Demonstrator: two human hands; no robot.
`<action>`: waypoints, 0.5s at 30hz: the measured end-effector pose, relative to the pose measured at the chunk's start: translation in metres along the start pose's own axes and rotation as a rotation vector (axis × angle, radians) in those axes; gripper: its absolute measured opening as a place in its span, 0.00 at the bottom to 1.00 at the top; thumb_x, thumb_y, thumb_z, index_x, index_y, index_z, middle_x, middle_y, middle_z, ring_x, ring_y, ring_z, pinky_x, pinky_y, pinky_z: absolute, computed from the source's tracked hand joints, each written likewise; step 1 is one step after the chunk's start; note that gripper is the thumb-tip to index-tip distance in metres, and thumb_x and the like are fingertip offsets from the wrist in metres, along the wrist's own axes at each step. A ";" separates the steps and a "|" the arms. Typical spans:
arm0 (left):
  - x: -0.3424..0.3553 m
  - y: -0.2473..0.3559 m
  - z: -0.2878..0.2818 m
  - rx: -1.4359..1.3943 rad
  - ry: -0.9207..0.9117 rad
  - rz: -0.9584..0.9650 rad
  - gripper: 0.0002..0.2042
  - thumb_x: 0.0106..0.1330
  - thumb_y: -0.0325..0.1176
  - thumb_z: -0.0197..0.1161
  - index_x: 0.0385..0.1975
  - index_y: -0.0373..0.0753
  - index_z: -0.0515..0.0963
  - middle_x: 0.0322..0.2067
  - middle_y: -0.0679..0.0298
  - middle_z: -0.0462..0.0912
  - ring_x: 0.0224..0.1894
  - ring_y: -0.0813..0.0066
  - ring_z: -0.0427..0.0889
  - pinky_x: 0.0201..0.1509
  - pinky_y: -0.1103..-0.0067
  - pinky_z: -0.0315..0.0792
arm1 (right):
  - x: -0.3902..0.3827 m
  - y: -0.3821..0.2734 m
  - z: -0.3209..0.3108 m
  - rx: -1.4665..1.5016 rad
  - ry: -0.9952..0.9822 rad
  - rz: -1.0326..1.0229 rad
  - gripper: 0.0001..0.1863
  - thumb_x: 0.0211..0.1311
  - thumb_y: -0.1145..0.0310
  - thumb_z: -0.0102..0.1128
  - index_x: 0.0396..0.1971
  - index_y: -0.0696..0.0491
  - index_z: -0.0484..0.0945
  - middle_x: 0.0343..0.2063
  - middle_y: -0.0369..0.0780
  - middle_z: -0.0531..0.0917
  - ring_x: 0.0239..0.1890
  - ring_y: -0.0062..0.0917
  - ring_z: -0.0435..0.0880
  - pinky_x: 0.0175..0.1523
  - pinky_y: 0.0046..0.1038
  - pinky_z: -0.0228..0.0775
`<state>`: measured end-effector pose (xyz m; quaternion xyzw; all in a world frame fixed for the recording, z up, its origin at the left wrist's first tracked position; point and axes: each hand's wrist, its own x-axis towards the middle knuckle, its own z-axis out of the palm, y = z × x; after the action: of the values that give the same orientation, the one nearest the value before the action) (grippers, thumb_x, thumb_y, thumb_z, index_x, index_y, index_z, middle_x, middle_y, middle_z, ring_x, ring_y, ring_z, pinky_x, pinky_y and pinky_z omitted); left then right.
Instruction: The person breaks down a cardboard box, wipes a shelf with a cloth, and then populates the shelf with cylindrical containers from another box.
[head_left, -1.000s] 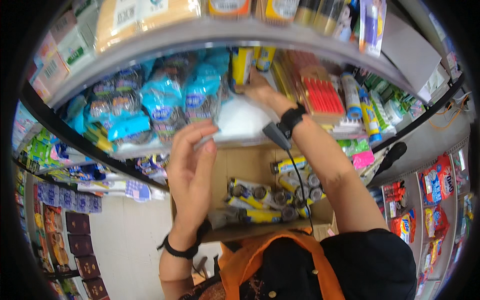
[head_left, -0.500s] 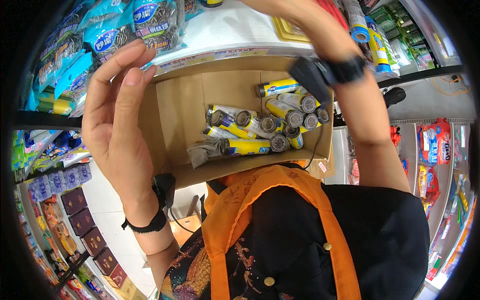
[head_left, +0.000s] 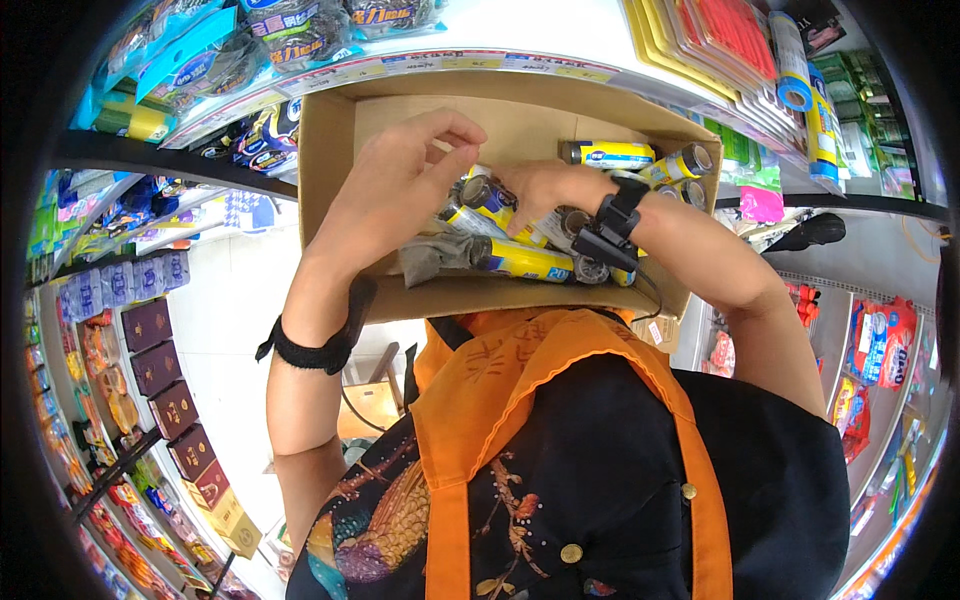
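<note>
Both of my hands are over an open cardboard box (head_left: pixel 330 185) held against my front. Inside lie several small plastic-wrapped rolls (head_left: pixel 525 260) with yellow, blue and white labels and dark ends; they look like bin-bag rolls. My right hand (head_left: pixel 550 195) reaches down among them, its thumb and fingers on either side of a yellow-and-blue roll (head_left: pixel 494 203); some fingertips are hidden. Over the left part of the box hovers my left hand (head_left: pixel 405 185), fingers loosely curved and thumb apart, with nothing in it. A crumpled grey plastic piece (head_left: pixel 432 260) lies near the box's front wall.
Beyond the box runs a white shelf (head_left: pixel 540 30) with bagged wire scourers (head_left: pixel 300 35) at left. Stacked yellow and red flat goods (head_left: pixel 710 50) and upright rolls (head_left: pixel 822 120) stand at right. Shelves of packaged goods flank me; dark boxes (head_left: pixel 160 365) line the lower left.
My right hand has come down from the shelf into the box, onto the rolls. My left hand has moved right, over the box. The view has shifted, with the box now higher.
</note>
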<state>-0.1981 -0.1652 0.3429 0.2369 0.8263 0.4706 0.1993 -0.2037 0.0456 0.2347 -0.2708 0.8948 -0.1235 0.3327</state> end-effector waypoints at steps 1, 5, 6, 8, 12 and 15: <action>0.002 -0.007 0.002 0.035 0.007 0.050 0.10 0.67 0.30 0.58 0.46 0.36 0.78 0.38 0.63 0.81 0.37 0.77 0.80 0.40 0.81 0.72 | 0.001 -0.002 0.003 -0.031 -0.157 0.147 0.41 0.44 0.55 0.72 0.58 0.57 0.66 0.47 0.52 0.79 0.52 0.42 0.78 0.54 0.39 0.69; 0.014 -0.048 0.012 0.043 -0.085 -0.091 0.14 0.65 0.31 0.61 0.49 0.36 0.75 0.38 0.61 0.80 0.36 0.75 0.80 0.36 0.80 0.74 | -0.010 0.001 0.005 0.073 -0.094 0.199 0.40 0.40 0.59 0.73 0.58 0.52 0.68 0.44 0.47 0.82 0.49 0.39 0.80 0.51 0.36 0.72; 0.020 -0.061 0.018 0.128 -0.166 -0.108 0.18 0.62 0.32 0.63 0.51 0.37 0.74 0.39 0.59 0.80 0.35 0.73 0.80 0.33 0.79 0.75 | -0.013 0.003 0.003 0.068 -0.097 0.192 0.40 0.40 0.59 0.73 0.58 0.52 0.68 0.44 0.47 0.82 0.49 0.39 0.80 0.51 0.36 0.72; 0.034 -0.080 0.031 0.210 -0.251 -0.122 0.22 0.59 0.33 0.66 0.54 0.37 0.72 0.39 0.57 0.79 0.35 0.71 0.79 0.31 0.78 0.76 | -0.015 0.010 -0.001 0.089 -0.085 0.090 0.36 0.46 0.57 0.70 0.58 0.48 0.68 0.43 0.45 0.82 0.48 0.40 0.80 0.50 0.38 0.71; 0.053 -0.084 0.062 0.229 -0.595 -0.271 0.30 0.51 0.35 0.71 0.56 0.38 0.69 0.41 0.54 0.79 0.38 0.67 0.80 0.32 0.76 0.78 | -0.014 0.036 0.005 0.398 -0.109 0.031 0.41 0.34 0.67 0.78 0.56 0.51 0.70 0.43 0.44 0.82 0.48 0.36 0.80 0.52 0.33 0.70; 0.058 -0.105 0.075 0.316 -0.529 -0.103 0.29 0.50 0.34 0.71 0.54 0.39 0.70 0.41 0.54 0.79 0.43 0.66 0.79 0.41 0.74 0.76 | -0.015 0.050 0.019 0.393 -0.144 -0.069 0.41 0.35 0.72 0.76 0.56 0.54 0.69 0.43 0.41 0.82 0.45 0.28 0.79 0.51 0.28 0.71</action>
<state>-0.2251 -0.1271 0.2099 0.3371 0.8195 0.2476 0.3918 -0.2015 0.0945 0.2085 -0.2394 0.8176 -0.2873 0.4378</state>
